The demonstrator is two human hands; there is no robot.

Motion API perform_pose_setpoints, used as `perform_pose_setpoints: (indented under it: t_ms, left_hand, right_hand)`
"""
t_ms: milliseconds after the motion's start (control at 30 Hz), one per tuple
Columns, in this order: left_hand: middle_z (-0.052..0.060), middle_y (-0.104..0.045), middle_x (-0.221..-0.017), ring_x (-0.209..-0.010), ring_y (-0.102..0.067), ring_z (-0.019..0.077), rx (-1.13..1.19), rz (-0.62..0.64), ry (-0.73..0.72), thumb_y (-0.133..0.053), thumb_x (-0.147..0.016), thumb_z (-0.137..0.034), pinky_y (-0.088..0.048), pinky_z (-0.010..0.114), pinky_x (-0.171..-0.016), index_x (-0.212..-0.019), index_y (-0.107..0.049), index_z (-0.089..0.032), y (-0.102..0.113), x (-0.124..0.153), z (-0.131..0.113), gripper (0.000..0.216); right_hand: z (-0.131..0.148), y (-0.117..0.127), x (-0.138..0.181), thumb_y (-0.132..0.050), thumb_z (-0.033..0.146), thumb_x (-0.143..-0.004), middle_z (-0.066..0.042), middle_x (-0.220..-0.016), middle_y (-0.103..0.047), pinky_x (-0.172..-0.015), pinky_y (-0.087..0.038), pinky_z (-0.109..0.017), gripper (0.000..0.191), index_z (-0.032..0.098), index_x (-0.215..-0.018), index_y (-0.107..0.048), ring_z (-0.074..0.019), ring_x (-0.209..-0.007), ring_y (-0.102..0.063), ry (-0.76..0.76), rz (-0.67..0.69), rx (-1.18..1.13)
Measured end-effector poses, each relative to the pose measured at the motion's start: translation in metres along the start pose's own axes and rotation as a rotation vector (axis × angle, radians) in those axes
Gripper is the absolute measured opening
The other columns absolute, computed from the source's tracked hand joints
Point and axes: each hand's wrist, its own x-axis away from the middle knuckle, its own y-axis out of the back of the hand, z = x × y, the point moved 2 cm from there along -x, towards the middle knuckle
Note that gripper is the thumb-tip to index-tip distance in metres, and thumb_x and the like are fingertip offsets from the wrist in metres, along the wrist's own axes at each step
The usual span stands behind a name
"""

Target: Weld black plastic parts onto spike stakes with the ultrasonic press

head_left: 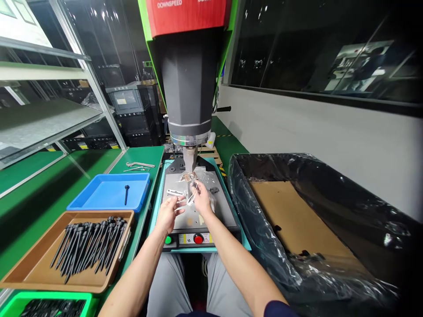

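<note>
My right hand (pixel 202 199) is closed in a pinch over the machine's work plate (pixel 180 220), just below the pressing head. Between its fingertips is a thin white strip (pixel 191 199), looped or bent; its exact kind is hard to make out. My left hand (pixel 169 214) is beside it on the left, fingers apart and holding nothing that I can see. A metal horn (pixel 189 159) points down at a small fixture, partly hidden by my right fingers. Clear plastic film (pixel 206 177) lies around the fixture, and a small metal bracket (pixel 175 193) sits left of it.
Left are a blue tray (pixel 99 204) with one black rod-like part (pixel 126 194), a brown tray (pixel 36 277) of several such parts, a green bin (pixel 89 304) and a wrench (pixel 140 164). Green (pixel 168 240) and red buttons (pixel 198 238) face me. Right stands a plastic-lined box (pixel 261 215).
</note>
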Motion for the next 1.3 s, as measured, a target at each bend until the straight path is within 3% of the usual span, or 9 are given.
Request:
perform_pose_setpoints:
  t_ms: [167,400,600,700,867,967,1167,1300]
  left_hand:
    - [0.016,-0.065,-0.123,-0.084,-0.067,0.0176,-0.038,0.029,-0.020,-0.072,-0.074,-0.049,-0.053,0.026,-0.063,-0.085,-0.064,-0.014,-0.008,-0.003,-0.007,0.037]
    - [0.016,-0.067,-0.120,-0.085,-0.069,0.0205,-0.016,0.059,-0.040,-0.072,-0.073,-0.049,-0.053,0.026,-0.063,-0.081,-0.066,-0.014,-0.017,-0.012,-0.011,0.036]
    - [0.015,-0.067,-0.121,-0.086,-0.069,0.0205,0.000,0.056,-0.023,-0.073,-0.074,-0.046,-0.054,0.026,-0.063,-0.082,-0.067,-0.014,-0.015,-0.016,-0.007,0.034]
    - [0.015,-0.068,-0.119,-0.085,-0.068,0.0201,0.001,0.051,-0.015,-0.073,-0.074,-0.046,-0.055,0.026,-0.062,-0.083,-0.068,-0.014,-0.013,-0.018,-0.006,0.034]
    - [0.016,-0.067,-0.120,-0.087,-0.069,0.0209,0.003,0.046,-0.007,-0.073,-0.075,-0.044,-0.055,0.026,-0.062,-0.085,-0.069,-0.014,-0.010,-0.020,-0.003,0.032]
    - [0.016,-0.067,-0.121,-0.086,-0.068,0.0197,0.000,0.032,-0.004,-0.072,-0.076,-0.044,-0.055,0.025,-0.062,-0.083,-0.067,-0.014,-0.009,-0.021,-0.002,0.032]
    - [0.017,-0.066,-0.123,-0.087,-0.068,0.0200,-0.020,-0.002,-0.019,-0.072,-0.074,-0.047,-0.054,0.025,-0.063,-0.082,-0.065,-0.014,-0.003,-0.018,0.000,0.035]
    - [0.016,-0.066,-0.122,-0.089,-0.068,0.0204,-0.052,-0.023,-0.030,-0.072,-0.074,-0.049,-0.054,0.027,-0.065,-0.086,-0.068,-0.013,0.008,-0.013,0.007,0.038]
  right_hand:
    - [0.011,0.002,-0.030,-0.054,0.037,-0.086,-0.011,-0.123,-0.057,-0.109,-0.033,-0.041,0.033,0.021,-0.113,-0.064,-0.0242,-0.118,-0.050,0.171,-0.065,0.200]
    - [-0.001,-0.009,-0.062,-0.060,0.038,-0.078,-0.009,-0.119,-0.062,-0.106,-0.035,-0.040,0.035,0.020,-0.107,-0.067,-0.0256,-0.117,-0.050,0.013,-0.044,0.139]
    - [-0.006,-0.008,-0.069,-0.063,0.040,-0.075,-0.009,-0.106,-0.069,-0.086,-0.049,-0.036,0.042,0.017,-0.110,-0.065,-0.0240,-0.094,-0.064,-0.092,0.081,0.045]
    - [-0.005,-0.003,-0.072,-0.062,0.040,-0.076,-0.006,-0.111,-0.069,-0.090,-0.049,-0.034,0.040,0.020,-0.111,-0.065,-0.0228,-0.100,-0.063,-0.099,0.143,0.017]
    - [-0.007,-0.002,-0.079,-0.061,0.039,-0.076,-0.005,-0.107,-0.070,-0.094,-0.047,-0.037,0.025,0.021,-0.091,-0.070,-0.0247,-0.106,-0.062,-0.104,0.180,0.023]
    - [-0.010,-0.002,-0.078,-0.060,0.040,-0.077,-0.007,-0.104,-0.071,-0.095,-0.047,-0.040,0.031,0.019,-0.098,-0.070,-0.0253,-0.101,-0.064,-0.119,0.180,0.028]
    - [-0.016,0.012,-0.057,-0.060,0.041,-0.082,-0.003,-0.137,-0.057,-0.111,-0.033,-0.043,0.049,0.026,-0.128,-0.059,-0.0243,-0.128,-0.049,-0.141,0.146,0.024]
    - [-0.021,0.024,-0.036,-0.061,0.040,-0.083,-0.003,-0.145,-0.048,-0.113,-0.032,-0.044,0.057,0.027,-0.138,-0.051,-0.0251,-0.133,-0.045,-0.200,0.164,0.003]
